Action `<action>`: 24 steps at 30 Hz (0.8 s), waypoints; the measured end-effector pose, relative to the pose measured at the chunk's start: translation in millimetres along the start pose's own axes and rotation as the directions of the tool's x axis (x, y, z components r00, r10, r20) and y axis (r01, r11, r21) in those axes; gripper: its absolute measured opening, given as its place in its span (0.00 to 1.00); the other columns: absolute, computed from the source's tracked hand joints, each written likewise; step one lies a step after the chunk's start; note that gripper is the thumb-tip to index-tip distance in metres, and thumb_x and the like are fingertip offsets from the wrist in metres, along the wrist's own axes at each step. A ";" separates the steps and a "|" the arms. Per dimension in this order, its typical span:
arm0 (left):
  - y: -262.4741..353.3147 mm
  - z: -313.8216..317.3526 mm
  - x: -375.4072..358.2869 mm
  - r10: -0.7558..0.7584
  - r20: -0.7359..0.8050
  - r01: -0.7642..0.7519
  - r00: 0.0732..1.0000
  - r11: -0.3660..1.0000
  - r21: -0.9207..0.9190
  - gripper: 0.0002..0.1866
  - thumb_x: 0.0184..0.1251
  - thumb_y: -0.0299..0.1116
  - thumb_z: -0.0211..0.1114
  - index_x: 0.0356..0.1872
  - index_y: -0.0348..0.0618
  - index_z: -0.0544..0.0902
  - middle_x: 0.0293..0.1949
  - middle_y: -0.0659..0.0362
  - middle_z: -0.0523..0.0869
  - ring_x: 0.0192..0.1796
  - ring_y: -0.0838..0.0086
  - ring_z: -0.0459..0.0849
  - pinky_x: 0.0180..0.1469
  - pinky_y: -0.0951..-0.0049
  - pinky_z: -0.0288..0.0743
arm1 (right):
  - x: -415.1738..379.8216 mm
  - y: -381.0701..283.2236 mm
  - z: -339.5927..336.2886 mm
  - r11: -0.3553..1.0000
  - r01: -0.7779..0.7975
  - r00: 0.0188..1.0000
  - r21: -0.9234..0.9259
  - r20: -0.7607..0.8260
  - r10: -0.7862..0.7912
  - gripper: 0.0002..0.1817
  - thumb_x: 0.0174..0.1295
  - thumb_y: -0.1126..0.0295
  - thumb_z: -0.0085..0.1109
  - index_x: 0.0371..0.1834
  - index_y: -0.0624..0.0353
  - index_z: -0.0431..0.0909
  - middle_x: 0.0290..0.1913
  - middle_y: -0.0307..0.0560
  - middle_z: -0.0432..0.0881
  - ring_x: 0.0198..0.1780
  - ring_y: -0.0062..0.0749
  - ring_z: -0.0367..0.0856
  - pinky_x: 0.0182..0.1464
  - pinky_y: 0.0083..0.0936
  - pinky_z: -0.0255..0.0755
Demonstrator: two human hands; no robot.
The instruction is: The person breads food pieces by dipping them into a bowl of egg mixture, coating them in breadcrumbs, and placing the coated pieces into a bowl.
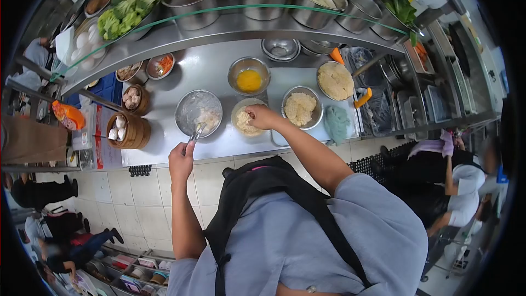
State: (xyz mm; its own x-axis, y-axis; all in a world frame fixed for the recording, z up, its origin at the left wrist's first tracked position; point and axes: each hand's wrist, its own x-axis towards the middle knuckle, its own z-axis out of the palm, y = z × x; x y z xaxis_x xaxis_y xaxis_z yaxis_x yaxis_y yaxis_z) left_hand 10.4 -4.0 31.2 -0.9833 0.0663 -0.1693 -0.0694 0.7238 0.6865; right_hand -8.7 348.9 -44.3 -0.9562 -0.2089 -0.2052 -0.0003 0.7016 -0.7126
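Note:
My left hand point(181, 161) is closed round the handle end of metal tongs point(195, 133). The tongs' tips reach into a steel bowl point(189, 103) dusted with white powder, touching a pale coated lump point(208, 118). My right hand point(264, 117) reaches down into a shallow bowl point(239, 125) of pale crumb-like coating point(245, 123). Its fingers are drawn together at the coating; what they hold, if anything, is hidden. Just behind stands a steel bowl point(233, 71) of beaten egg point(249, 80). To the right, a steel bowl point(318, 118) holds breadcrumbs point(300, 109).
Another bowl of crumbs point(336, 81) and a green cloth point(336, 123) are at the right. Bamboo steamers point(139, 132) with dumplings stand at the left. A steel shelf point(241, 27) carrying several vegetable containers spans the back. Other people point(466, 186) are off to both sides.

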 end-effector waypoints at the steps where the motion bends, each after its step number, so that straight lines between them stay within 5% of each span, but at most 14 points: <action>1: 0.9 -0.4 1.4 0.008 0.009 -0.008 1.000 1.000 0.002 0.23 0.75 0.48 0.67 0.36 0.33 0.86 0.25 0.49 0.85 0.27 0.62 0.79 0.36 0.62 0.74 | -6.6 -4.4 -10.2 1.000 -0.009 1.000 0.003 -0.008 0.009 0.16 0.54 0.68 0.69 0.42 0.63 0.76 0.37 0.54 0.83 0.41 0.45 0.82 0.44 0.40 0.74; 3: 3.0 -2.4 3.7 0.010 0.005 -0.010 1.000 1.000 -0.014 0.25 0.75 0.51 0.66 0.36 0.33 0.86 0.23 0.51 0.83 0.26 0.67 0.78 0.34 0.64 0.73 | -24.3 -11.8 -38.5 0.946 -0.073 0.997 0.315 0.040 0.064 0.18 0.59 0.68 0.70 0.49 0.63 0.78 0.40 0.48 0.85 0.44 0.33 0.84 0.46 0.33 0.77; 4: 4.8 -3.5 5.4 -0.012 0.026 0.013 1.000 1.000 -0.011 0.26 0.75 0.52 0.66 0.36 0.33 0.86 0.22 0.53 0.83 0.26 0.69 0.76 0.34 0.65 0.72 | -35.0 -14.7 -52.3 0.945 -0.078 0.997 0.316 0.038 0.070 0.18 0.59 0.68 0.70 0.49 0.63 0.78 0.40 0.48 0.85 0.44 0.33 0.84 0.46 0.33 0.77; 6: 6.5 -2.6 8.9 -0.008 0.025 0.008 1.000 1.000 -0.007 0.26 0.75 0.53 0.66 0.36 0.32 0.86 0.22 0.53 0.83 0.26 0.69 0.76 0.34 0.65 0.72 | -58.9 -11.9 -78.6 0.657 -0.137 0.987 0.742 0.043 0.158 0.19 0.64 0.70 0.69 0.57 0.62 0.79 0.47 0.42 0.87 0.46 0.24 0.85 0.48 0.27 0.79; 11: 11.1 3.2 16.3 -0.014 0.033 0.015 0.999 1.000 -0.019 0.26 0.75 0.52 0.66 0.36 0.32 0.86 0.22 0.52 0.82 0.26 0.68 0.76 0.34 0.64 0.72 | -112.9 26.0 -132.8 0.688 -0.215 0.941 0.693 -0.040 0.336 0.18 0.65 0.72 0.68 0.58 0.59 0.79 0.47 0.38 0.87 0.46 0.22 0.84 0.47 0.23 0.80; 15: 11.3 8.3 24.2 0.051 0.030 -0.051 0.998 0.999 -0.009 0.26 0.75 0.52 0.65 0.35 0.32 0.85 0.23 0.50 0.82 0.26 0.66 0.77 0.35 0.63 0.73 | -127.1 77.4 -121.5 0.556 -0.328 0.860 0.764 -0.003 0.511 0.15 0.66 0.72 0.66 0.56 0.57 0.81 0.48 0.34 0.85 0.47 0.18 0.83 0.48 0.22 0.80; 18: 13.7 9.9 31.3 0.061 0.037 -0.061 0.997 0.998 -0.004 0.26 0.75 0.52 0.65 0.35 0.33 0.86 0.24 0.49 0.83 0.27 0.63 0.78 0.35 0.61 0.73 | -132.3 93.9 -109.2 0.505 -0.404 0.804 0.763 0.033 0.593 0.14 0.64 0.71 0.65 0.53 0.58 0.82 0.51 0.41 0.87 0.51 0.30 0.85 0.50 0.30 0.82; 19: 13.5 9.6 34.1 0.057 0.038 -0.057 0.998 0.998 0.004 0.25 0.75 0.52 0.65 0.35 0.33 0.86 0.25 0.48 0.84 0.27 0.61 0.79 0.36 0.60 0.74 | -135.0 98.0 -107.2 0.800 -0.465 0.812 0.380 -0.178 0.556 0.15 0.60 0.72 0.66 0.50 0.59 0.84 0.46 0.47 0.88 0.47 0.40 0.87 0.49 0.35 0.82; 20: 9.6 10.2 38.5 0.052 0.034 -0.052 0.998 0.999 0.011 0.25 0.75 0.52 0.65 0.35 0.33 0.86 0.25 0.48 0.84 0.27 0.61 0.79 0.36 0.60 0.74 | -135.0 101.7 -104.5 0.875 -0.474 0.843 -0.101 -0.339 0.418 0.16 0.55 0.72 0.67 0.48 0.61 0.86 0.41 0.54 0.89 0.44 0.50 0.89 0.48 0.41 0.83; 21: 1.6 11.5 44.5 0.103 0.007 -0.103 0.995 0.995 0.009 0.25 0.75 0.51 0.65 0.36 0.34 0.86 0.26 0.47 0.85 0.29 0.58 0.81 0.37 0.59 0.74 | -132.6 109.8 -103.8 0.817 -0.515 0.833 -0.259 -0.378 0.405 0.17 0.55 0.71 0.65 0.48 0.63 0.86 0.46 0.60 0.87 0.46 0.56 0.88 0.52 0.43 0.82; 22: -6.7 7.8 49.9 0.149 -0.027 -0.149 0.988 0.989 0.014 0.24 0.74 0.51 0.66 0.36 0.35 0.86 0.27 0.46 0.86 0.30 0.55 0.82 0.38 0.58 0.75 | -128.8 119.0 -104.0 0.739 -0.537 0.830 -0.407 -0.411 0.377 0.17 0.55 0.70 0.62 0.48 0.64 0.86 0.50 0.66 0.86 0.49 0.61 0.86 0.56 0.45 0.80; 24: -9.4 -0.5 55.4 0.172 -0.091 -0.160 0.981 0.979 0.126 0.23 0.74 0.51 0.65 0.36 0.36 0.87 0.33 0.44 0.89 0.37 0.47 0.87 0.42 0.55 0.78 | -131.2 114.8 -117.9 0.901 -0.401 0.839 -0.165 -0.461 0.289 0.20 0.55 0.70 0.62 0.51 0.67 0.85 0.45 0.65 0.87 0.44 0.57 0.89 0.53 0.41 0.82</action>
State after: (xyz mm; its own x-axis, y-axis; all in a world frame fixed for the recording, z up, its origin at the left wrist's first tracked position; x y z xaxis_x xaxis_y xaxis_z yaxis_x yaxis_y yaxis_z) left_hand -43.6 -7.5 15.7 -0.9918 0.1270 0.0166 0.1107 0.7843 0.6104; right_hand 82.3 537.2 -20.1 -0.9375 0.3412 -0.0688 0.3344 0.8284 -0.4494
